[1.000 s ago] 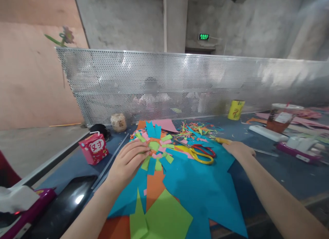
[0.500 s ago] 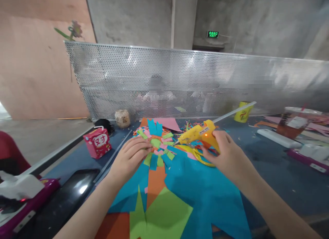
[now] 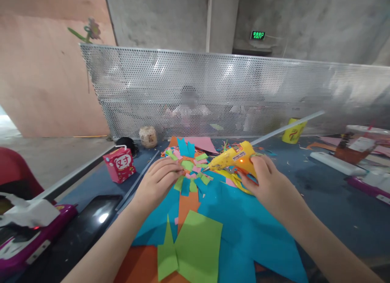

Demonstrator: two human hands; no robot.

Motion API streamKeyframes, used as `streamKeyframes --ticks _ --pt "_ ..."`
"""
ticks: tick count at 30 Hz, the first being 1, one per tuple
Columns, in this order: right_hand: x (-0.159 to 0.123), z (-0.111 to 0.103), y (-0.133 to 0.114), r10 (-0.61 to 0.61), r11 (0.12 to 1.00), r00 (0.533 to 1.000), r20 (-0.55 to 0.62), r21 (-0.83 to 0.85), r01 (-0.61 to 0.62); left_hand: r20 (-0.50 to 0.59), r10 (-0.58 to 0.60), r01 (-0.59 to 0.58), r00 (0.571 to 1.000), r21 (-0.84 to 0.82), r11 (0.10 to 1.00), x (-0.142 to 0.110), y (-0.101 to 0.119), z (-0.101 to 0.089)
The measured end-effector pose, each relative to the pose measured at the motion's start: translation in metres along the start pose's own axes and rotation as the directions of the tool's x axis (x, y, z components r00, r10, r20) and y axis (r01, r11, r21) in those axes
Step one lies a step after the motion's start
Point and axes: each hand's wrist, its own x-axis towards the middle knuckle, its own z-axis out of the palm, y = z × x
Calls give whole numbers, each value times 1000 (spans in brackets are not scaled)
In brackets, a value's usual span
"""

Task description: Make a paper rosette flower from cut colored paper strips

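My right hand (image 3: 269, 179) is wrapped round the handle of a yellow hot glue gun (image 3: 230, 158), whose small orange light is lit. A long translucent glue stick (image 3: 289, 126) juts from its back. The nozzle points left, close to the right side of a paper flower (image 3: 187, 165) made of green, pink, blue and orange strips. At the flower's left edge, my left hand (image 3: 161, 177) pinches it with closed fingers; the fingertips partly cover that side. Yellow-handled scissors (image 3: 240, 184) lie under the glue gun. Blue paper (image 3: 237, 222) and green paper (image 3: 199, 244) spread in front.
Left are a pink drink carton (image 3: 119, 165), a black phone (image 3: 88, 218) and a purple power strip (image 3: 39, 242). A yellow paper cup (image 3: 293, 130) and a drink cup (image 3: 355, 147) stand right. A perforated metal screen (image 3: 137, 88) closes the back; a person sits behind it.
The view has shifted slightly. The glue gun's nozzle has shifted a little relative to the flower, and the glue stick reaches farther right past the yellow cup. Both hands keep their grips.
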Motion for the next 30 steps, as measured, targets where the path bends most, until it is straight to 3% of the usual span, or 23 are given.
streamKeyframes --ticks 30 --pt "1 -10 0 -103 986 993 -61 -136 94 -27 6 -6 1000 -2 1000 2 1 -3"
